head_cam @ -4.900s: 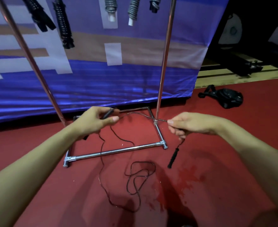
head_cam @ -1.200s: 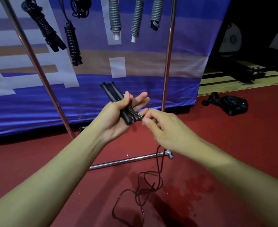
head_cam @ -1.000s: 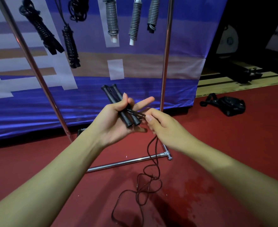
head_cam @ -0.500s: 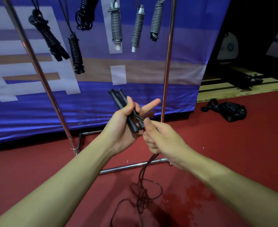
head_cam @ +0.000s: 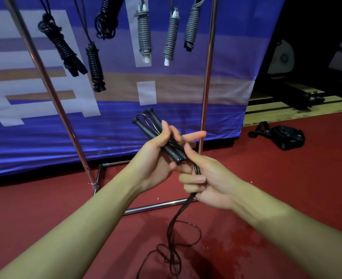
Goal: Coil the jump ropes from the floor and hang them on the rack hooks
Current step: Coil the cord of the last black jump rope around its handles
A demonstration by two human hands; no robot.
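Note:
My left hand grips the two black handles of a jump rope side by side, their ends pointing up and left, with the index finger stretched out. My right hand is closed around the bundled black cord just below the handles. The cord hangs down to loose loops on the red floor. The chrome rack stands behind, with several coiled ropes hanging from it: black ones at left, grey ones at centre.
The rack's base bar lies on the red floor just beyond my hands. A blue banner hangs behind the rack. A black bag lies on the floor at right, beside a wooden floor edge.
My right hand has slid down the cord from pinching it at the handle ends to gripping it lower, gathering strands. Both hands rose slightly; the loops on the floor were pulled closer together.

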